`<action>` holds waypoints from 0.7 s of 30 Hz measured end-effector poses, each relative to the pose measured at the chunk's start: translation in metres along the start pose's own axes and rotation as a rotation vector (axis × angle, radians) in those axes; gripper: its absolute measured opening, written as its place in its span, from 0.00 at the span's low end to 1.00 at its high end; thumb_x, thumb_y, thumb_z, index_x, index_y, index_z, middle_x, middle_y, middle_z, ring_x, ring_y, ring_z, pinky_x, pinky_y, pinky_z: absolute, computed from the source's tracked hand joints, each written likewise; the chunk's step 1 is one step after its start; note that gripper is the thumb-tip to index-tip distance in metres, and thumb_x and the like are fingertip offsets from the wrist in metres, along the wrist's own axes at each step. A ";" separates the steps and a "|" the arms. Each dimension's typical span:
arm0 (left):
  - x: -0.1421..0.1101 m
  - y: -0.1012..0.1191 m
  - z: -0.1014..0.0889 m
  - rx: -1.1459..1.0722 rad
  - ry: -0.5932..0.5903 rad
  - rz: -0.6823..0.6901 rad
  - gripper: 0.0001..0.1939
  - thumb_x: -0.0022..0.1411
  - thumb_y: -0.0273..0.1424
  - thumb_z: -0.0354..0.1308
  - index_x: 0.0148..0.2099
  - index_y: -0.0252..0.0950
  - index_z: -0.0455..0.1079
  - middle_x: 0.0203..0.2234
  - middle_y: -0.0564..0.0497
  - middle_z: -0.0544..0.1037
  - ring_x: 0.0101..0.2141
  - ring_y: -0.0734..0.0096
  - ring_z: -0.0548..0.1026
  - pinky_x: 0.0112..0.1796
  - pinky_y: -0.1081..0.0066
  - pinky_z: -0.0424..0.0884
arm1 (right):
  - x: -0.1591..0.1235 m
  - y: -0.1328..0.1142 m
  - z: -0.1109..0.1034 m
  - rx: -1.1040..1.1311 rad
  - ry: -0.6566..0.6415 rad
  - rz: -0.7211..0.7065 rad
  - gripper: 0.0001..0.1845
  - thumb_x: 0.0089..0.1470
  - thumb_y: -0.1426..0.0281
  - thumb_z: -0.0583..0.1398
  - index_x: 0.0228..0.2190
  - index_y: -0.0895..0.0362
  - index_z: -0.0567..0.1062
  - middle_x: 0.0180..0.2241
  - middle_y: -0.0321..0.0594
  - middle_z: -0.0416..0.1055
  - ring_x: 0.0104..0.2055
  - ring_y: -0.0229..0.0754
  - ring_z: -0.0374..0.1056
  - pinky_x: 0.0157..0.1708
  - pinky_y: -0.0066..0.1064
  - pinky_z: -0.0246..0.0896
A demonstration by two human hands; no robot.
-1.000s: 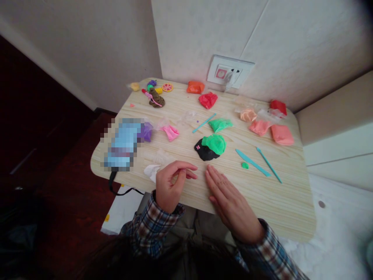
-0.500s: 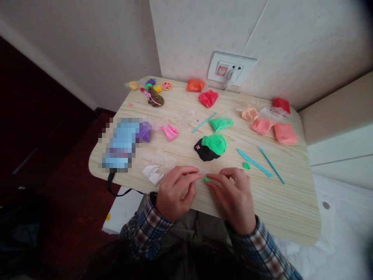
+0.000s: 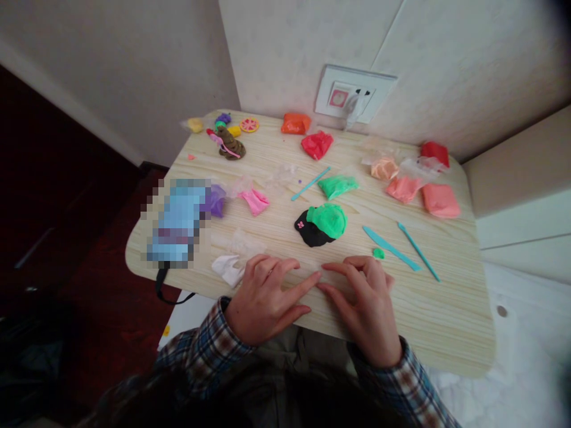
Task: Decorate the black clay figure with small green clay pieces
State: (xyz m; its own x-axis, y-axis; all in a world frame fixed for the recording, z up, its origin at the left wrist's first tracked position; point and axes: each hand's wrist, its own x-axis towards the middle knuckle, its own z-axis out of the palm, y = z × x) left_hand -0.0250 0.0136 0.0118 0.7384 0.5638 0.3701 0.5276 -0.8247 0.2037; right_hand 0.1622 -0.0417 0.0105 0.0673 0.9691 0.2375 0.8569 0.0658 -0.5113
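Observation:
My left hand (image 3: 267, 294) and my right hand (image 3: 363, 303) rest on the near edge of the wooden table (image 3: 446, 321). Their index fingertips meet and press down on the wood. Whatever lies under the tips is hidden. The other fingers of both hands are curled in. Just beyond the fingertips sits a black clay lump topped with green clay (image 3: 321, 224). A small green clay bit (image 3: 378, 253) lies right of my right hand. White clay in a wrapper (image 3: 226, 268) lies beside my left hand.
A teal plastic knife (image 3: 390, 248) and a teal stick (image 3: 418, 251) lie at the right. Bags of green (image 3: 338, 185), pink (image 3: 256, 201), red (image 3: 316, 144), orange (image 3: 294, 123) and salmon clay (image 3: 441, 200) are spread over the table. A blurred blue object (image 3: 178, 220) lies left. A wall socket (image 3: 352, 95) is behind.
My right hand went from flat to curled. Both hands pinched a tiny green piece half a second ago. Now the fingertips press together on the table and the piece no longer shows.

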 end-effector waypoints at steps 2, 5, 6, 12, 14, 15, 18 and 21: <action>0.000 0.000 0.000 -0.003 -0.023 0.002 0.22 0.59 0.41 0.55 0.55 0.43 0.67 0.42 0.44 0.68 0.42 0.58 0.61 0.46 0.56 0.59 | -0.002 0.010 -0.007 -0.027 0.067 0.043 0.11 0.56 0.64 0.57 0.40 0.54 0.73 0.36 0.41 0.65 0.39 0.46 0.62 0.40 0.39 0.50; 0.000 0.000 0.000 -0.016 -0.038 0.005 0.20 0.59 0.39 0.55 0.54 0.42 0.68 0.42 0.45 0.68 0.42 0.59 0.61 0.46 0.57 0.59 | -0.001 0.030 -0.018 -0.135 0.213 0.189 0.15 0.56 0.61 0.56 0.41 0.56 0.73 0.34 0.42 0.66 0.36 0.46 0.63 0.40 0.41 0.51; 0.000 0.000 0.000 -0.022 -0.039 0.004 0.20 0.59 0.39 0.55 0.53 0.42 0.68 0.41 0.45 0.68 0.42 0.59 0.61 0.45 0.57 0.59 | 0.001 0.036 -0.021 -0.177 0.240 0.245 0.17 0.56 0.59 0.56 0.42 0.57 0.73 0.35 0.43 0.66 0.36 0.47 0.62 0.40 0.42 0.51; 0.001 -0.002 -0.001 -0.118 -0.063 -0.037 0.20 0.60 0.38 0.54 0.54 0.41 0.68 0.44 0.43 0.68 0.43 0.58 0.62 0.44 0.56 0.62 | 0.010 0.057 -0.026 -0.248 0.227 0.458 0.21 0.55 0.55 0.53 0.35 0.58 0.76 0.35 0.45 0.64 0.38 0.50 0.61 0.42 0.50 0.51; 0.001 -0.003 -0.002 -0.158 -0.061 -0.062 0.20 0.61 0.36 0.54 0.55 0.39 0.67 0.45 0.43 0.68 0.44 0.58 0.62 0.44 0.56 0.62 | 0.010 0.059 -0.025 -0.198 0.217 0.484 0.19 0.55 0.56 0.54 0.31 0.58 0.75 0.34 0.44 0.64 0.37 0.49 0.61 0.42 0.49 0.51; 0.001 -0.003 -0.002 -0.173 -0.055 -0.073 0.20 0.61 0.35 0.54 0.55 0.38 0.67 0.45 0.43 0.68 0.44 0.58 0.63 0.44 0.56 0.63 | 0.010 0.059 -0.025 -0.171 0.210 0.489 0.18 0.54 0.57 0.54 0.30 0.58 0.74 0.34 0.44 0.64 0.36 0.48 0.62 0.42 0.49 0.52; 0.001 -0.002 -0.001 -0.185 -0.033 -0.081 0.19 0.61 0.32 0.54 0.54 0.35 0.67 0.45 0.42 0.70 0.44 0.59 0.63 0.44 0.57 0.63 | 0.010 0.060 -0.026 -0.157 0.211 0.510 0.15 0.54 0.59 0.55 0.29 0.58 0.73 0.34 0.44 0.65 0.36 0.48 0.62 0.44 0.51 0.50; 0.002 0.000 0.000 -0.141 -0.012 -0.047 0.17 0.61 0.30 0.53 0.52 0.32 0.68 0.44 0.43 0.73 0.43 0.60 0.65 0.44 0.58 0.64 | 0.010 0.059 -0.031 -0.164 0.252 0.508 0.13 0.54 0.60 0.55 0.29 0.57 0.71 0.34 0.44 0.66 0.38 0.50 0.63 0.44 0.50 0.51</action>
State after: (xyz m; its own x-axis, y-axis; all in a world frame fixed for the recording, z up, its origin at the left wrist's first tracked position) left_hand -0.0230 0.0146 0.0123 0.7196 0.6016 0.3468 0.4980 -0.7951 0.3460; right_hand 0.2288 -0.0359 0.0080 0.5919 0.7821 0.1951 0.7520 -0.4487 -0.4828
